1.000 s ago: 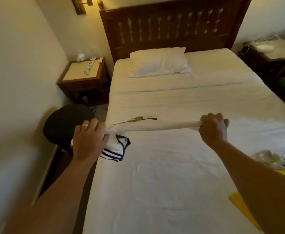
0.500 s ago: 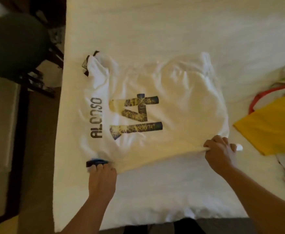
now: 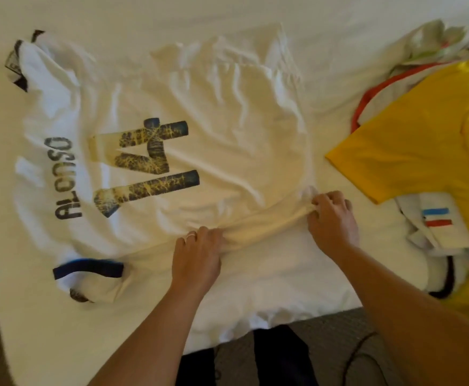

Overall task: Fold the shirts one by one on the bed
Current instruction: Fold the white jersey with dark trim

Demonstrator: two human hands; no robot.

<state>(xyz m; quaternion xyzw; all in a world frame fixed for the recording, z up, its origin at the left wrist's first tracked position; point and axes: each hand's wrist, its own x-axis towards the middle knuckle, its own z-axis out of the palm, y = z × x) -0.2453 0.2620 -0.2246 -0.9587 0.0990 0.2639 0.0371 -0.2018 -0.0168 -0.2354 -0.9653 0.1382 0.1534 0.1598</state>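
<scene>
A white shirt (image 3: pixel 227 112) printed "ALONSO 14" lies spread back-up on the white bed (image 3: pixel 255 12), collar to the left. Its near sleeve with a blue band (image 3: pixel 88 270) lies flat at the lower left. My left hand (image 3: pixel 197 257) grips the shirt's near side edge around its middle. My right hand (image 3: pixel 332 218) pinches the same edge at the hem corner. The cloth between both hands is bunched into a ridge.
A pile of other shirts lies at the right: a yellow one (image 3: pixel 428 140) on top, a white one with blue and red stripes (image 3: pixel 436 218) beneath. The bed's near edge (image 3: pixel 255 321) runs just above my legs. The bed's left edge drops to dark floor.
The shirt went from held stretched in the air to lying flat on the bed. My left hand has since slid right from the sleeve to the middle of the near edge.
</scene>
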